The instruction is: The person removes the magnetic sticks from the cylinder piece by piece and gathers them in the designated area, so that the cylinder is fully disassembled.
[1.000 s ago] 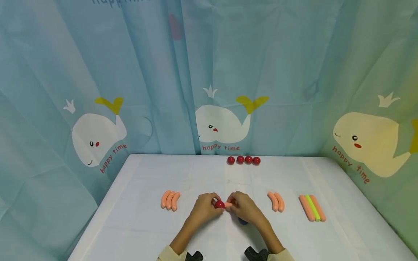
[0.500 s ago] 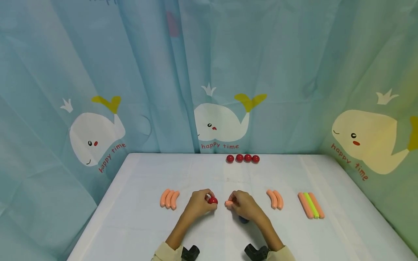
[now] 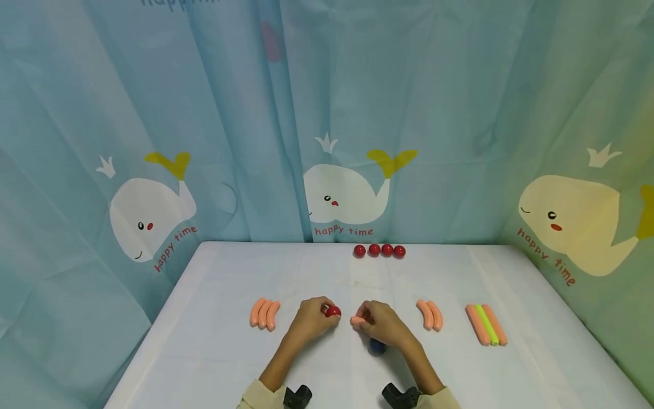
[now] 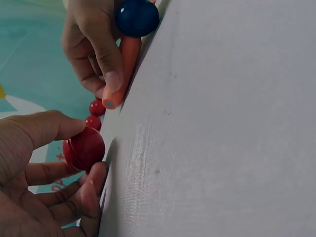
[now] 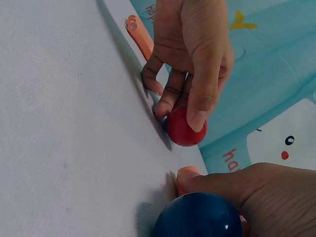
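Observation:
Between thumb and fingers, my left hand pinches a glossy red ball low over the white table. My right hand grips an orange magnetic rod, whose free end points toward the red ball. A dark blue ball sits against the rod's other end; in the head view it is partly covered by the right hand. A small gap separates the red ball from the rod's tip. The right wrist view shows the blue ball close under the right thumb.
Several red balls stand in a row at the table's back edge. Three curved orange rods lie at left, two curved orange rods at right. Further right, a green rod lies between two straight orange rods. A whale-print curtain hangs behind.
A second ago the red ball was up against the orange rod's tip. The left hand has since drawn it left, opening a gap; the right hand has barely moved.

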`<action>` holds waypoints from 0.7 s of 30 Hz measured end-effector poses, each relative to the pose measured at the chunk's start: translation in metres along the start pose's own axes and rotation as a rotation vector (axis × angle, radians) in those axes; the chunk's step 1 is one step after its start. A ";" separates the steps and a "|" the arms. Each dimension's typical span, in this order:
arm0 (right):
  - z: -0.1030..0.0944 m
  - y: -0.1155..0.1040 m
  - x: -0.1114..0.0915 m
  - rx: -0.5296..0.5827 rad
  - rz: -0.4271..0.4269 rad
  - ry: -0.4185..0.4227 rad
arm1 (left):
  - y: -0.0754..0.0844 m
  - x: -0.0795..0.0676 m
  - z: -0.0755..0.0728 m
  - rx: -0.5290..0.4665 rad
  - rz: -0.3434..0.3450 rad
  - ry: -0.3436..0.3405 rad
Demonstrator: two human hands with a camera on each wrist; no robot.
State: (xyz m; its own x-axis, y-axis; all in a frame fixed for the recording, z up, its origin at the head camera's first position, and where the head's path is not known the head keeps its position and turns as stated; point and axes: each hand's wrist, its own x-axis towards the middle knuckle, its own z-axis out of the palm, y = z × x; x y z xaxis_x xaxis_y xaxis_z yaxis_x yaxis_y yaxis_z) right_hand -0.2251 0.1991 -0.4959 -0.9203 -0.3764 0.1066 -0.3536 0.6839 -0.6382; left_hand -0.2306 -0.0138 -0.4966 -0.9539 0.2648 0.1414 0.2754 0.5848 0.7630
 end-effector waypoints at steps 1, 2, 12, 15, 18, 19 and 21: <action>0.000 0.000 0.000 0.006 -0.002 -0.001 | 0.000 0.001 0.000 -0.004 -0.012 0.001; 0.000 0.001 0.000 0.012 -0.004 -0.003 | -0.001 0.003 0.000 -0.009 -0.019 0.003; 0.001 0.003 0.002 0.043 0.016 -0.005 | -0.012 0.052 0.010 -0.084 -0.089 0.006; 0.000 0.003 0.001 0.060 0.020 -0.006 | -0.016 0.074 0.015 -0.090 -0.116 0.003; 0.000 0.003 0.001 0.075 0.015 -0.008 | -0.019 0.093 0.020 -0.093 -0.132 0.001; 0.000 0.003 0.001 0.079 0.014 -0.008 | -0.020 0.099 0.021 -0.098 -0.130 0.001; 0.000 0.002 0.001 0.080 0.011 -0.006 | -0.021 0.109 0.022 -0.105 -0.121 0.002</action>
State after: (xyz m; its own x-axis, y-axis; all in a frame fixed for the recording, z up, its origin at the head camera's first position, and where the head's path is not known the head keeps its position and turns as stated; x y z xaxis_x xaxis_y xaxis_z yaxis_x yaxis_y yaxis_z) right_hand -0.2271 0.1998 -0.4975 -0.9230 -0.3729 0.0949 -0.3286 0.6357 -0.6985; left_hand -0.3378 0.0196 -0.5111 -0.9797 0.1951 0.0456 0.1442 0.5289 0.8364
